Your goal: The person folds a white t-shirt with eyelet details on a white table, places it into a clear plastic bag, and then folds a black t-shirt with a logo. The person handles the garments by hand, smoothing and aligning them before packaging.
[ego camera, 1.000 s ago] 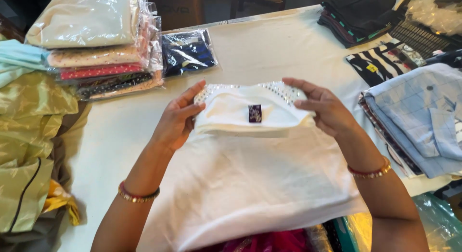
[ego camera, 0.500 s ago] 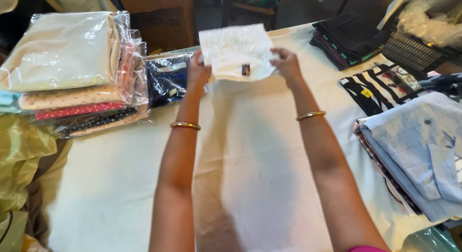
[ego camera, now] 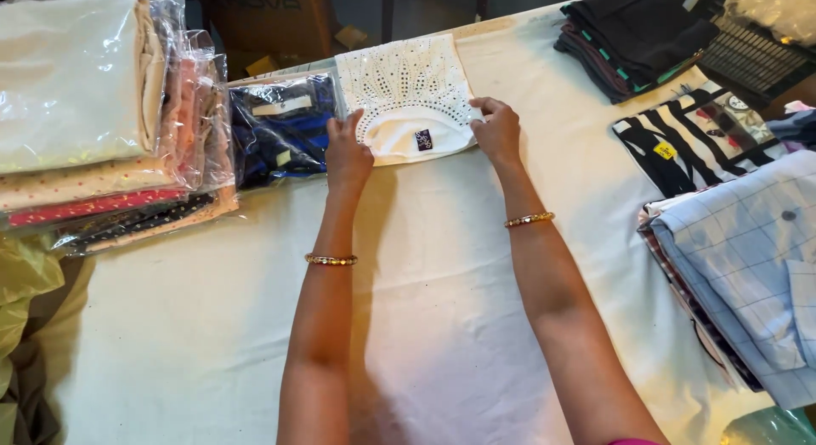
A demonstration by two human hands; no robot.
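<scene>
A white garment with a studded yoke and a small dark label lies spread flat on the cloth-covered table, its neckline at the far edge. My left hand pinches its left shoulder, next to a bagged blue garment. My right hand pinches its right shoulder. Both arms stretch forward over the garment's body, each with a gold bangle on the wrist.
A stack of plastic-wrapped folded clothes stands at the far left. Dark folded clothes lie far right, with a black-and-white striped piece and a pale checked shirt pile on the right. Yellow-green fabric hangs off the left edge.
The garment was held near my body by its neckline. Both hands have carried it away from me and laid it flat, neckline at the table's far edge.
</scene>
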